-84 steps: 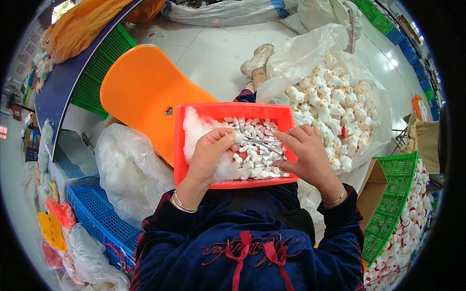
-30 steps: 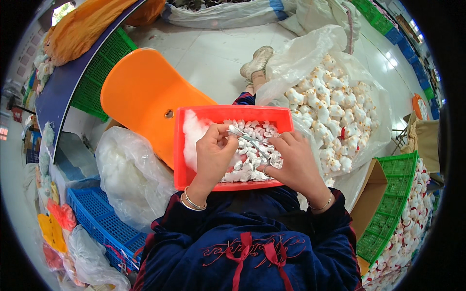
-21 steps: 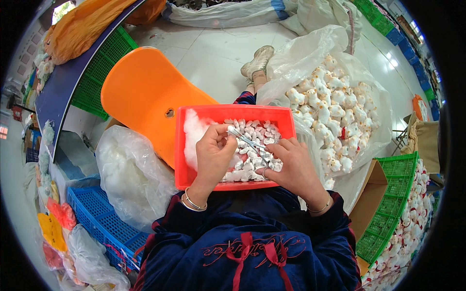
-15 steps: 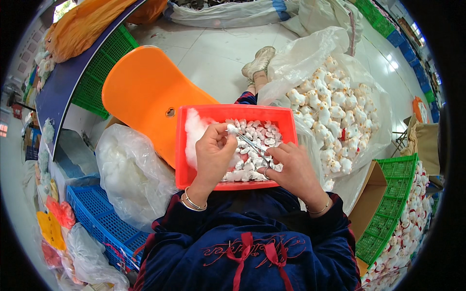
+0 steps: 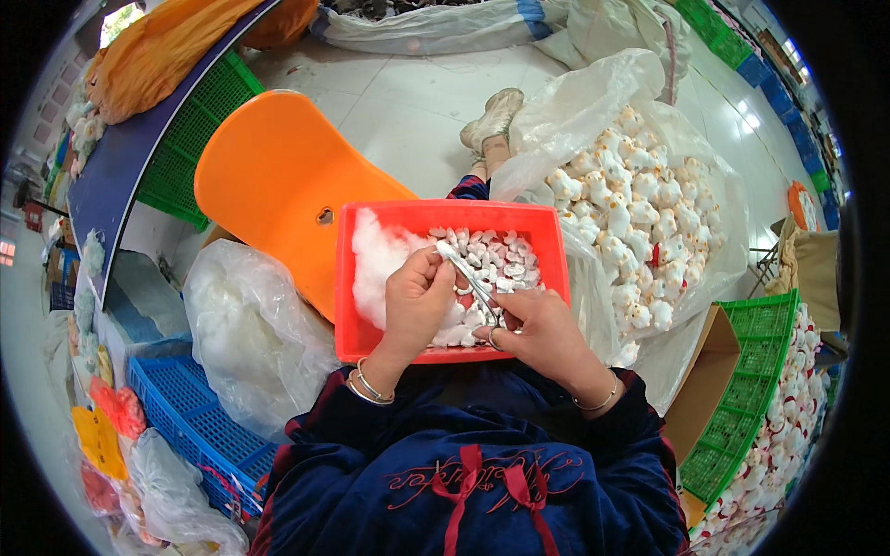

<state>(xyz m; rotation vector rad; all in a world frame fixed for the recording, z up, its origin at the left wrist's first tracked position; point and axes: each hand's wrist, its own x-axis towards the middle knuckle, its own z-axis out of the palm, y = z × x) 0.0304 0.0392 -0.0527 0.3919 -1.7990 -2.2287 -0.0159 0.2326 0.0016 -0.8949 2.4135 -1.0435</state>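
Observation:
A red plastic tray (image 5: pixel 346 324) rests on my lap. White stuffing fluff (image 5: pixel 375 269) fills its left side, and many small white fabric pieces (image 5: pixel 510 259) lie across the rest. Over the tray, my left hand (image 5: pixel 414 301) pinches one small white fabric piece (image 5: pixel 446 250) between thumb and fingers. My right hand (image 5: pixel 542 334) grips ring-handled metal forceps (image 5: pixel 478 288), thumb at a handle ring. The forceps point up and left, their tips at the white piece and partly hidden by it.
An orange chair (image 5: pixel 278 185) stands beyond the tray at left. Nearer left are a clear bag of fluff (image 5: pixel 241 324) and a blue crate (image 5: pixel 199 417). At right sit a plastic bag of small white stuffed toys (image 5: pixel 640 222), a cardboard box (image 5: pixel 702 385) and a green crate (image 5: pixel 751 398).
My right hand has shifted slightly left and down, and the forceps now point more steeply upward, with their tips against the white piece. My left hand has turned slightly, still pinching.

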